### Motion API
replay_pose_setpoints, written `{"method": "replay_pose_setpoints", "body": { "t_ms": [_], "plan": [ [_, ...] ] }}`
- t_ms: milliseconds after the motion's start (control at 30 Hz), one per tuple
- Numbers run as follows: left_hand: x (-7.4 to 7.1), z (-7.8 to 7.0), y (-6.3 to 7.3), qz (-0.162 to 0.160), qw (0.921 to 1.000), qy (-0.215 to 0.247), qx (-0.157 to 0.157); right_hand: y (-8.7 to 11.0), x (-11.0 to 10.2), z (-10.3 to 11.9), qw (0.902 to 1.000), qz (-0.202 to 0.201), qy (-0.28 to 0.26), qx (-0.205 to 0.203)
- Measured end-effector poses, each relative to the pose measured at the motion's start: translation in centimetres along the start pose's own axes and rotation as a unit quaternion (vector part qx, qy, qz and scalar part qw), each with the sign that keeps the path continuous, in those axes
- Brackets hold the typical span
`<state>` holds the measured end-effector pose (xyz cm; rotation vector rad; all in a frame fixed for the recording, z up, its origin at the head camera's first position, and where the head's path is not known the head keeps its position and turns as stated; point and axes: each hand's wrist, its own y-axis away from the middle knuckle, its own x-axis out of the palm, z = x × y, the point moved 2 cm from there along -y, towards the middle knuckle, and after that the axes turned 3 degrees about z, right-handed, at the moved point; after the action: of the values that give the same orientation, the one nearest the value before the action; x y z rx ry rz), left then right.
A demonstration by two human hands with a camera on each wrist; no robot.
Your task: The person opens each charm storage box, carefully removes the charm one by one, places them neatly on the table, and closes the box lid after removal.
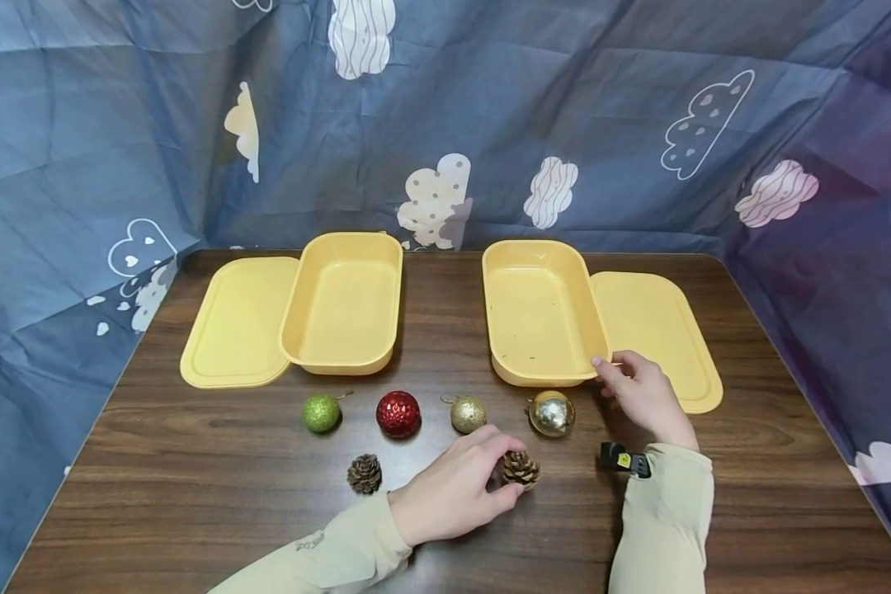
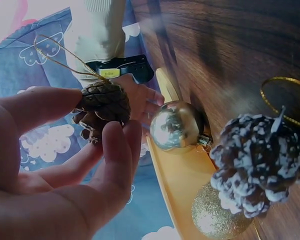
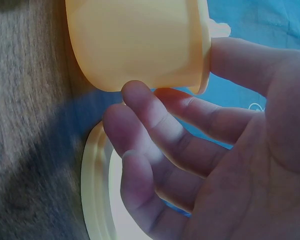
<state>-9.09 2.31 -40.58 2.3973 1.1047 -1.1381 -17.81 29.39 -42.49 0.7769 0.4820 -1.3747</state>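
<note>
My left hand pinches a brown pinecone between thumb and fingertips; the left wrist view shows its gold loop. A white-tipped pinecone sits near that hand in the left wrist view. My right hand holds the near right corner of the right yellow container, thumb at the rim and fingers against the outer wall. Just in front of the containers lie a green glitter ball, a red ball, a gold glitter ball and a shiny gold ball.
Another pinecone lies left of my left hand. The left yellow container stands beside a flat yellow lid. A second lid lies right of the right container. Behind the wooden table hangs a blue cloud-patterned cloth.
</note>
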Motion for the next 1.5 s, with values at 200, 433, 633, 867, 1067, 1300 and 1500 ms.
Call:
{"method": "replay_pose_setpoints", "body": {
  "t_ms": [200,433,633,867,1067,1300,1500],
  "plan": [
    [0.4,0.0,-0.3,0.014,0.9999,-0.002,0.001,0.0,-0.1,0.0,1.0000,0.002,0.000,0.003],
    [0.9,0.1,-0.6,0.029,0.9993,-0.022,0.010,0.0,-0.1,0.1,1.0000,0.000,0.003,0.002],
    [1.4,0.2,-0.7,0.038,0.9978,-0.053,0.007,0.0,-0.1,0.1,1.0000,0.000,0.001,0.002],
    [1.8,0.2,-0.9,0.053,0.9960,-0.071,-0.009,0.0,0.0,0.1,1.0000,-0.001,0.001,0.003],
    [2.0,0.0,-1.2,0.071,0.9943,-0.079,-0.010,0.0,0.0,0.0,1.0000,-0.004,0.001,0.000],
    [2.2,-0.2,-1.4,0.083,0.9926,-0.088,-0.009,0.0,0.0,0.0,1.0000,-0.005,-0.001,0.002],
    [2.6,-0.1,-1.5,0.091,0.9917,-0.091,-0.005,0.0,0.0,0.0,1.0000,-0.005,0.002,0.002]
  ]
}}
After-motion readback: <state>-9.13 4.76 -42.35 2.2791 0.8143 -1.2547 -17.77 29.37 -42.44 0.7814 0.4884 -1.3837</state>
